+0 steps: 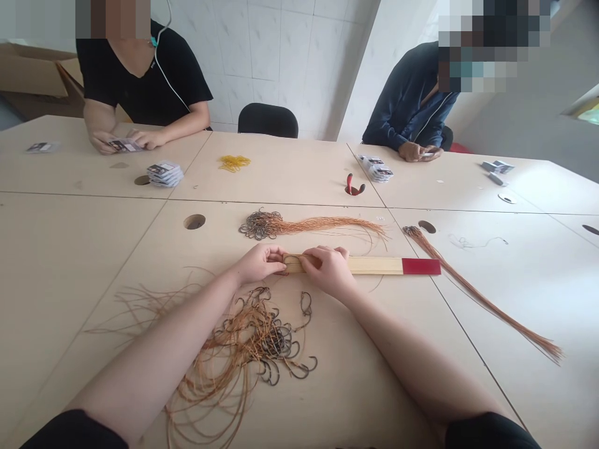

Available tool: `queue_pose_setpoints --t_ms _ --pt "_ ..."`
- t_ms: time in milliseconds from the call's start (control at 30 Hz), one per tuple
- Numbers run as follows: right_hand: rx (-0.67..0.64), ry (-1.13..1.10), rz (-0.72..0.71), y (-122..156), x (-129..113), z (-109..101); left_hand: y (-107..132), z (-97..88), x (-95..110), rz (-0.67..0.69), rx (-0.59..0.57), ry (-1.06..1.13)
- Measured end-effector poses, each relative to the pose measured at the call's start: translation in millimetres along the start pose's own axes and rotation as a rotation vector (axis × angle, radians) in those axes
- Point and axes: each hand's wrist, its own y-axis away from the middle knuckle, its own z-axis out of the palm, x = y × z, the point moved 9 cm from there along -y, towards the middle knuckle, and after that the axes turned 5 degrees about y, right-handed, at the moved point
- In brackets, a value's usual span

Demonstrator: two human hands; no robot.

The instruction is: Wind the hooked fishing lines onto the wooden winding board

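My left hand (257,263) and my right hand (327,271) meet over the near end of a flat wooden slat (369,265), which has a red tip. Both hands grip that end, and their fingers hide whatever lies there. Below my forearms sits a tangled heap of dark fishing hooks on orange lines (253,337). Just beyond the slat lies a second bunch of hooks (256,225), its orange lines (327,225) combed out to the right. A long, straight bundle of orange lines (482,293) runs diagonally on the right, its hook end at the far side.
Two co-workers sit across the pale table (84,249), handling small items. Stacks of card packets (165,174), yellow rubber bands (234,163) and a red-handled tool (354,184) stand beyond the hooks. The table has round holes (194,221) and panel seams.
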Motion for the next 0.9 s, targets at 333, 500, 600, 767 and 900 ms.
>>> queue_pose_setpoints --t_ms 333,500,600,767,900 --pt "-0.059 -0.053 0.045 -7.6 6.8 8.4 -3.7 0.5 -0.7 -0.016 -0.012 -0.024" --pt "-0.056 -0.044 0.046 -7.5 6.3 8.6 -3.3 0.1 -0.4 -0.019 -0.007 -0.034" --pt "-0.048 -0.050 0.047 -7.4 6.4 8.5 -3.0 -0.4 0.2 -0.012 0.001 -0.033" --pt "-0.049 -0.038 0.046 -7.3 6.0 7.9 -2.8 -0.9 0.1 -0.003 0.006 -0.019" --pt "-0.049 -0.046 0.044 -6.6 5.7 7.1 -2.6 -0.9 -0.3 -0.015 0.002 -0.021"
